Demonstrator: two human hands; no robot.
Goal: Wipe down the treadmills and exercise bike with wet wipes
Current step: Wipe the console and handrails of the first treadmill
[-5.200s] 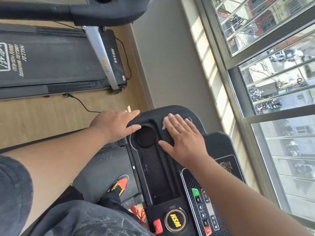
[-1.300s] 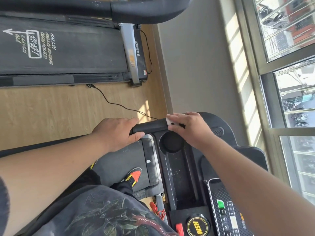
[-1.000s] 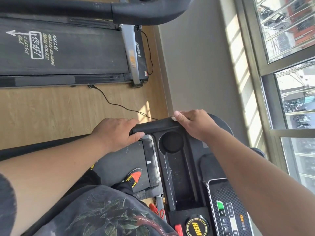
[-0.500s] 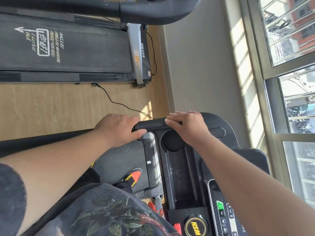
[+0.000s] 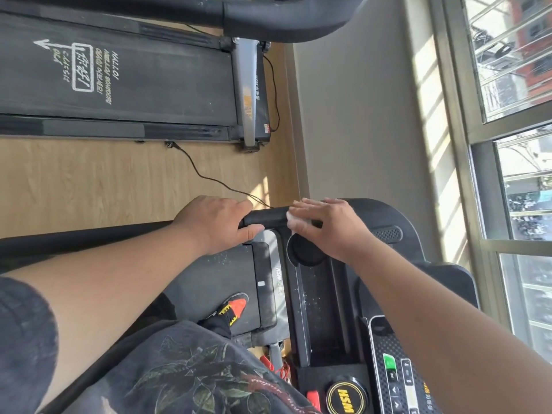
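Compared with half a second earlier, the right hand (image 5: 327,227) has flattened out over the black handlebar (image 5: 268,216), its fingers now spread rather than hooked over the top, and a white wet wipe (image 5: 294,218) that was hidden then shows beneath the fingertips. The left hand (image 5: 216,224) has not shifted: it grips the same bar just to the left, fingers over the top and thumb curled beneath.

The handlebar runs left to right across the middle of the frame, joining the treadmill console (image 5: 385,234), whose long axis slants from centre frame down to the lower right. The right hand points left along the bar, pressing the wipe against it with straight fingers, just above the round cup holder (image 5: 307,253).

The console is matte black plastic, with a long recessed tray (image 5: 321,306) speckled with pale dust, a yellow-and-black round knob (image 5: 346,395) and a button panel (image 5: 400,380) with a green key at the bottom. The wipe is small, crumpled and mostly covered.

A second treadmill (image 5: 134,82) lies across the upper left of the frame on the wooden floor (image 5: 89,180), a black cable (image 5: 215,180) trailing from it. An orange-and-black shoe (image 5: 233,307) stands on the near belt. A barred window (image 5: 513,144) fills the right edge.
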